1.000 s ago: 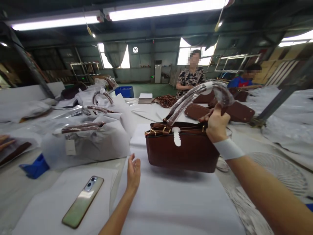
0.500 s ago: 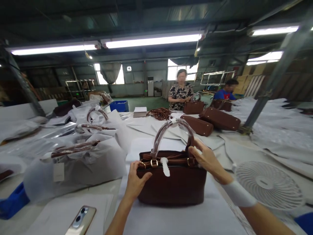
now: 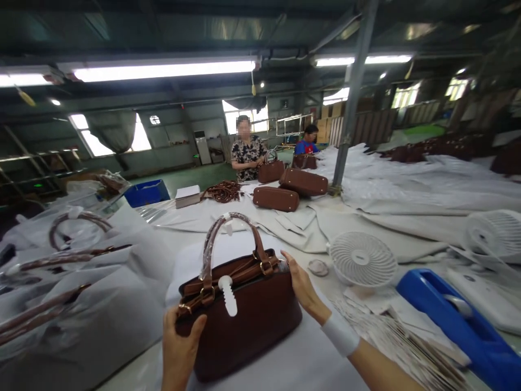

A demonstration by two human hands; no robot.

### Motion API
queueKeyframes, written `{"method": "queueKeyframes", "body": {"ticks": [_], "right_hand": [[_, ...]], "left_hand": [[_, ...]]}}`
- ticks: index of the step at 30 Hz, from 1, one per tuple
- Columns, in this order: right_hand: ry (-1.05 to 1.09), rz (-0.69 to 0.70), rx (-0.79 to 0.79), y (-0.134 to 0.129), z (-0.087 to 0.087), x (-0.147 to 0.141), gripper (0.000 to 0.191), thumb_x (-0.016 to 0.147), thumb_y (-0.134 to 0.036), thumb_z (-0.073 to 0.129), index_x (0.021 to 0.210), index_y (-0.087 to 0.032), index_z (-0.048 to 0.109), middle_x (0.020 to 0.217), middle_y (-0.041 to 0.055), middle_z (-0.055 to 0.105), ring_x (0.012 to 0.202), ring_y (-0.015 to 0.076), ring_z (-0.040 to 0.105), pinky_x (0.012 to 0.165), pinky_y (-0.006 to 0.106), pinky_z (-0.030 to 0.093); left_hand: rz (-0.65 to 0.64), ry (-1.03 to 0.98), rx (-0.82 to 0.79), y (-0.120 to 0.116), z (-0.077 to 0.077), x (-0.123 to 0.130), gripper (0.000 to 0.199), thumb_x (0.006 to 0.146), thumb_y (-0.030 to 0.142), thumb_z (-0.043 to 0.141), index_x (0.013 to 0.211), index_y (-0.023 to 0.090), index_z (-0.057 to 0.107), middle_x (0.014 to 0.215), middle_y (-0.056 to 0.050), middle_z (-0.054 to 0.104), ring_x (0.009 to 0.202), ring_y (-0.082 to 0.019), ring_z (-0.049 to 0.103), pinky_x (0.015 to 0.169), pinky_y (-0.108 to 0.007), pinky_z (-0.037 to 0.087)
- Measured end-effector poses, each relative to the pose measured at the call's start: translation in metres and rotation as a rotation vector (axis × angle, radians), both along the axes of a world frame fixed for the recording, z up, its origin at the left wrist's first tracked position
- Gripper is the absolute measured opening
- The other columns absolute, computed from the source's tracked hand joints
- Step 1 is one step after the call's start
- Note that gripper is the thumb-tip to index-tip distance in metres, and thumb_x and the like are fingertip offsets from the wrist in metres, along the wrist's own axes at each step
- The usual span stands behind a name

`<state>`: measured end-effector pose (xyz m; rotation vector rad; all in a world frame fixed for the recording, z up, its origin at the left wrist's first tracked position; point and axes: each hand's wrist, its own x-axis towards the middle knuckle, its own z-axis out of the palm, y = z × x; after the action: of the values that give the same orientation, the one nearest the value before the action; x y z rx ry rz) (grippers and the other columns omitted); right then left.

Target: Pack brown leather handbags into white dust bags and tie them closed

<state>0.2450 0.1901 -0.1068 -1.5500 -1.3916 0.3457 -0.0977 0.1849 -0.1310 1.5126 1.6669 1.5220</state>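
A dark brown handbag stands on white sheeting in front of me, its plastic-wrapped handles raised. From its top edge a white ribbed tag hangs down the front. My left hand grips the bag's left upper corner, thumb on the front and fingers behind the edge. Against the right upper side rests my right hand, its fingers reaching up along the bag's end; a pale band circles that wrist.
Wrapped bags crowd the left. At right are a white fan, a blue tape dispenser and stacked papers. Brown bags lie across the table, near a person and another person in blue.
The view has swung to the right. My right hand has left the handle base for the bag's right side, and the bag now sits at a slant. My left hand stays on its corner.
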Motion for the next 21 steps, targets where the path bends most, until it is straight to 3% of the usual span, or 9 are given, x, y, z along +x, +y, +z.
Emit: {"method": "queueKeyframes", "body": {"ticks": [4, 8, 12, 16, 21], "right_hand": [[-0.19, -0.174, -0.126, 0.018, -0.035, 0.051, 0.061, 0.101, -0.048, 0.024, 0.141, -0.009, 0.047, 0.146, 0.0205, 0.05, 0.139, 0.0301, 0.042, 0.116, 0.05, 0.031], [-0.359, -0.344, -0.311, 0.029, -0.076, 0.091, 0.048, 0.092, -0.034, 0.043, 0.127, -0.003, 0.056, 0.144, 0.0314, 0.046, 0.139, 0.0431, 0.037, 0.112, 0.069, 0.019], [-0.479, -0.368, -0.425, 0.03, -0.106, 0.104, 0.04, 0.089, -0.025, 0.047, 0.122, -0.004, 0.059, 0.139, 0.0307, 0.052, 0.135, 0.0403, 0.043, 0.113, 0.065, 0.018], [-0.552, -0.354, -0.436, 0.03, -0.114, 0.109, 0.035, 0.091, -0.023, 0.044, 0.117, -0.009, 0.062, 0.137, 0.027, 0.055, 0.134, 0.0363, 0.046, 0.114, 0.058, 0.023], [-0.498, -0.288, -0.385, 0.045, -0.092, 0.13, 0.031, 0.085, -0.027, 0.042, 0.09, -0.017, 0.071, 0.108, 0.0197, 0.073, 0.108, 0.0353, 0.066, 0.094, 0.05, 0.048]], "left_hand": [[0.017, 0.018, 0.042, 0.012, -0.008, -0.002, 0.068, 0.059, 0.074, 0.069, 0.099, 0.021, 0.056, 0.099, -0.005, 0.06, 0.098, -0.031, 0.06, 0.096, -0.055, 0.046], [-0.002, 0.017, 0.018, 0.027, -0.02, -0.014, 0.072, 0.046, 0.072, 0.078, 0.094, 0.021, 0.059, 0.09, -0.005, 0.063, 0.087, -0.031, 0.063, 0.084, -0.05, 0.053], [-0.034, 0.046, 0.053, 0.033, -0.028, -0.025, 0.07, 0.045, 0.068, 0.082, 0.094, 0.021, 0.061, 0.088, -0.004, 0.065, 0.084, -0.029, 0.064, 0.081, -0.046, 0.055], [-0.018, 0.042, 0.099, 0.022, -0.015, -0.013, 0.069, 0.05, 0.072, 0.078, 0.094, 0.021, 0.062, 0.09, -0.004, 0.064, 0.084, -0.028, 0.064, 0.08, -0.044, 0.055], [-0.037, -0.045, 0.15, 0.009, 0.006, 0.01, 0.067, 0.061, 0.076, 0.07, 0.099, 0.021, 0.062, 0.097, -0.005, 0.064, 0.091, -0.027, 0.062, 0.085, -0.041, 0.053]]}}
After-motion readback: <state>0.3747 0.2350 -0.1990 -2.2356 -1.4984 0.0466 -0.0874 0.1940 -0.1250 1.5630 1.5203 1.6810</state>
